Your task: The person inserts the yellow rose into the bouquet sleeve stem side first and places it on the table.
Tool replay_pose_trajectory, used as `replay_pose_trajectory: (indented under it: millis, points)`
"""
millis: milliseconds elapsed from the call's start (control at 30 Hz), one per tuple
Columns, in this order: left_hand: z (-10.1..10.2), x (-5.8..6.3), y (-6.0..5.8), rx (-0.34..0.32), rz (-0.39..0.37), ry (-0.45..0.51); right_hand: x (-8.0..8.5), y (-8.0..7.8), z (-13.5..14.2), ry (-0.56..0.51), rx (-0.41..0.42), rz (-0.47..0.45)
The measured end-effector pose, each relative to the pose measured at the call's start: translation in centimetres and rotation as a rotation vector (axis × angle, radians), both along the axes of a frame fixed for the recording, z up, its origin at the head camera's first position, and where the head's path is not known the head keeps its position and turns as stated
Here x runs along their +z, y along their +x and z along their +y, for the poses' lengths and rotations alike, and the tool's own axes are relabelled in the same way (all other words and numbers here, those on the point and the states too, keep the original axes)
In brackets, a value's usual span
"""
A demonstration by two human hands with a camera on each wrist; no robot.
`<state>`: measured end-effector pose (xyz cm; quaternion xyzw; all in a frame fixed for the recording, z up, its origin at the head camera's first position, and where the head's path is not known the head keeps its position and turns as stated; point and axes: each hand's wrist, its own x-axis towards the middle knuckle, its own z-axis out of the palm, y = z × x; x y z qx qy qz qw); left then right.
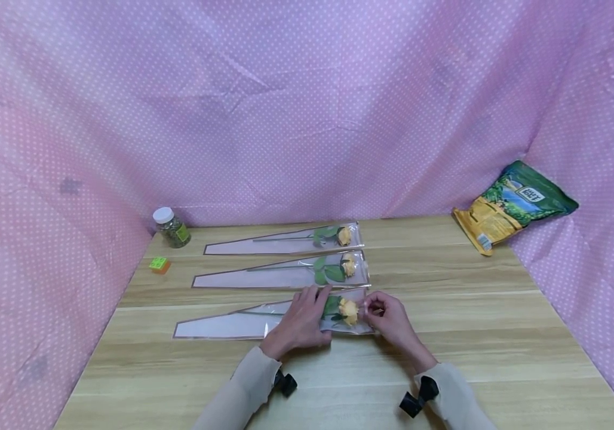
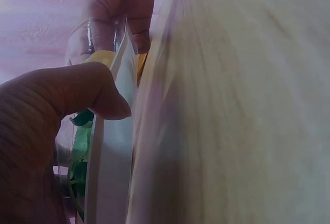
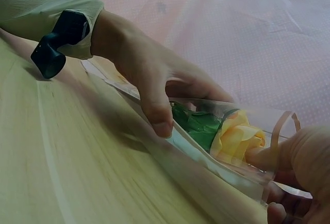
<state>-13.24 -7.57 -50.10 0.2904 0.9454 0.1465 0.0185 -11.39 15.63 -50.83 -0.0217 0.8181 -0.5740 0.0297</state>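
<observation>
Nearest to me lies a clear flower sleeve (image 1: pixel 215 327) with a white back and dark edging. Inside it is a yellow rose (image 1: pixel 348 310) with green leaves (image 3: pixel 198 126). My left hand (image 1: pixel 303 322) holds the sleeve across the leaves, thumb (image 2: pixel 111 98) at the near edge and fingers over the far side. At the wide end, my right hand (image 1: pixel 393 322) pinches the sleeve's mouth. Its thumb (image 3: pixel 263 157) reaches right up to the petals in the right wrist view, with the other fingers below. The sleeve's wide end bulges up around the bloom.
Two more sleeved yellow roses lie parallel behind, a middle sleeve (image 1: pixel 226 279) and a back sleeve (image 1: pixel 232 248). A white-capped jar (image 1: pixel 174 230) and a small green-and-orange block (image 1: pixel 160 265) stand at left. A green-and-yellow bag (image 1: pixel 513 206) leans on the pink curtain (image 1: pixel 307 119) at right.
</observation>
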Motion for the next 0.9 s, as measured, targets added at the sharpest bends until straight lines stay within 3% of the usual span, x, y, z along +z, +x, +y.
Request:
replay_pose_trajectory:
  millis: [300, 567, 900]
  points:
    - [0.6, -0.1, -0.6, 0.000, -0.001, -0.018, -0.3, -0.5, 0.0, 0.010, -0.035, -0.020]
    - [1.0, -0.5, -0.8, -0.008, 0.010, -0.036, -0.2, -0.7, 1.0, 0.010, 0.007, -0.006]
    - [1.3, -0.3, -1.1, -0.013, 0.031, -0.060, 1.2, -0.5, 2.7, -0.111, -0.028, -0.144]
